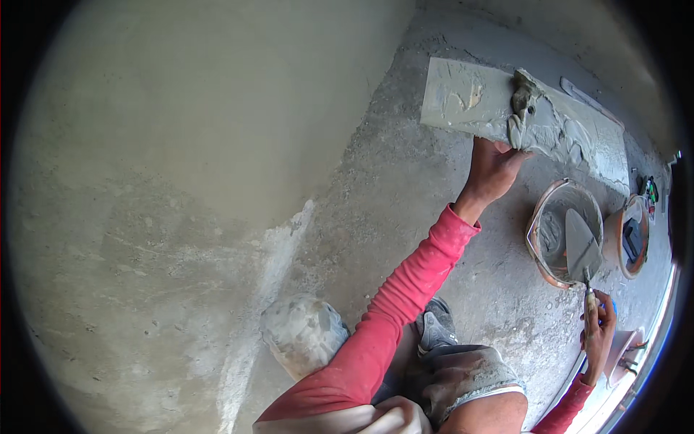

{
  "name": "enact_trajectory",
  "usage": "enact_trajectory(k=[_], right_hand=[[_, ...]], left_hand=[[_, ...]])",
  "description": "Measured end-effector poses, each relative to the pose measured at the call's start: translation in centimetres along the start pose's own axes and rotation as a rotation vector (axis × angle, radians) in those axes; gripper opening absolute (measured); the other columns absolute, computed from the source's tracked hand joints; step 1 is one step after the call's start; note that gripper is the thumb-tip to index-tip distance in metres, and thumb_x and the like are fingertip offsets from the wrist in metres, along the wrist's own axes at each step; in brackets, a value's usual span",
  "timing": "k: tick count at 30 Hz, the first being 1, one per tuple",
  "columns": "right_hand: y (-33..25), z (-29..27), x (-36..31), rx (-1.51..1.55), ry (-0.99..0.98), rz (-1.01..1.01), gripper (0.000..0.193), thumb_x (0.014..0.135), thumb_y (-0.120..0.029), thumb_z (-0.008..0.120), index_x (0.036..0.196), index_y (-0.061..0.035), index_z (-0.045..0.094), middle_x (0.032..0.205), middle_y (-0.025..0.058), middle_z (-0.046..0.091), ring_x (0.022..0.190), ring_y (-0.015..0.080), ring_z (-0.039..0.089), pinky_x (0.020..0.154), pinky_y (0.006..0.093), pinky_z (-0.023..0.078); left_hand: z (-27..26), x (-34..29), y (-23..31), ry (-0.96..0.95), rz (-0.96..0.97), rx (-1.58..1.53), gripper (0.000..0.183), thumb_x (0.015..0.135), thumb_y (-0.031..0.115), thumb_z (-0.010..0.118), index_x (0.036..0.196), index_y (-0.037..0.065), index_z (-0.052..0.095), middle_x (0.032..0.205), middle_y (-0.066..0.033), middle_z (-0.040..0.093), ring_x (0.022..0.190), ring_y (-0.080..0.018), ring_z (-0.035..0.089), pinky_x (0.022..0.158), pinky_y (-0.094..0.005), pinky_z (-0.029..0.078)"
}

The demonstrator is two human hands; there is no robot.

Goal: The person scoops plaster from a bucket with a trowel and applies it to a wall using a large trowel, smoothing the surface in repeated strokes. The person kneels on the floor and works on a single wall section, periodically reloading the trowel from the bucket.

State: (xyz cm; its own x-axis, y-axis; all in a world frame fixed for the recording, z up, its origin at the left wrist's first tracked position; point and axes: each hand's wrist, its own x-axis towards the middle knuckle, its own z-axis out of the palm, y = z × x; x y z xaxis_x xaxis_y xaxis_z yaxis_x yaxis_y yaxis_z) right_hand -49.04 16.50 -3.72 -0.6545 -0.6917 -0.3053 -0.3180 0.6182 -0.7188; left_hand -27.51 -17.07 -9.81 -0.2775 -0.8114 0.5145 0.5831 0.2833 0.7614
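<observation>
My left hand (495, 172) reaches up and away, its fingers closed at the near edge of a long flat board (452, 94). Part of the grip is hidden beneath the board. A ridge of wet grey mortar (571, 137) lies across the board's middle and right. Lower on the right, my right hand (598, 329) is wrapped around the handle of a pointing trowel (580, 242). The trowel's grey-coated blade points away from me, over the mouth of an orange bucket (535, 235) with wet mortar inside.
A second orange bucket (620, 249) holding a dark object stands right of the first. Another container (623, 354) sits near the bright right edge. Left is a wall (181, 145), smooth above and rough below. A white rounded container (303, 334) stands by my legs on the dusty floor (390, 195).
</observation>
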Motion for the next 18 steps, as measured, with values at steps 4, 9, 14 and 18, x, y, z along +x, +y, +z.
enact_trajectory(k=[4,9,14,18], right_hand=[[0.3,0.9,5.3,-0.711,0.54,-0.807,0.027,0.107,-0.015,0.05,0.128,-0.002,0.06,0.107,0.0131,0.067,0.094,0.016,0.065,0.09,0.0304,0.05],[-3.2,13.3,10.2,1.294,-1.285,-0.053,0.077,0.098,-0.054,0.053,0.148,0.0036,0.037,0.131,0.0214,0.058,0.117,0.0466,0.056,0.083,0.056,0.058],[-10.7,26.6,9.9,1.588,-1.399,0.323,0.061,0.101,-0.044,0.052,0.14,0.0023,0.045,0.121,0.0175,0.062,0.109,0.0356,0.062,0.079,0.0499,0.059],[-11.1,36.1,9.5,1.526,-1.144,0.222,0.054,0.101,-0.04,0.052,0.136,0.0015,0.049,0.115,0.0154,0.064,0.103,0.0312,0.065,0.078,0.0471,0.059]], left_hand=[[0.4,-1.8,0.6,-0.108,-0.249,-0.208,0.046,0.082,0.001,0.071,0.127,-0.001,0.059,0.123,-0.0054,0.066,0.115,-0.0149,0.059,0.103,-0.0338,0.045],[-2.3,-4.2,-0.1,-0.174,-0.418,-0.513,0.065,0.085,0.011,0.075,0.142,0.003,0.046,0.143,-0.007,0.054,0.131,-0.0184,0.051,0.112,-0.0379,0.039],[-13.0,-6.8,-1.5,-0.302,-0.719,-0.636,0.077,0.089,0.022,0.077,0.153,0.01,0.036,0.154,-0.0078,0.044,0.138,-0.0248,0.044,0.115,-0.0434,0.036],[-19.0,-6.7,5.0,-0.161,-0.928,-0.248,0.069,0.099,0.04,0.063,0.154,0.013,0.034,0.153,-0.0086,0.045,0.136,-0.021,0.046,0.114,-0.0423,0.038]])
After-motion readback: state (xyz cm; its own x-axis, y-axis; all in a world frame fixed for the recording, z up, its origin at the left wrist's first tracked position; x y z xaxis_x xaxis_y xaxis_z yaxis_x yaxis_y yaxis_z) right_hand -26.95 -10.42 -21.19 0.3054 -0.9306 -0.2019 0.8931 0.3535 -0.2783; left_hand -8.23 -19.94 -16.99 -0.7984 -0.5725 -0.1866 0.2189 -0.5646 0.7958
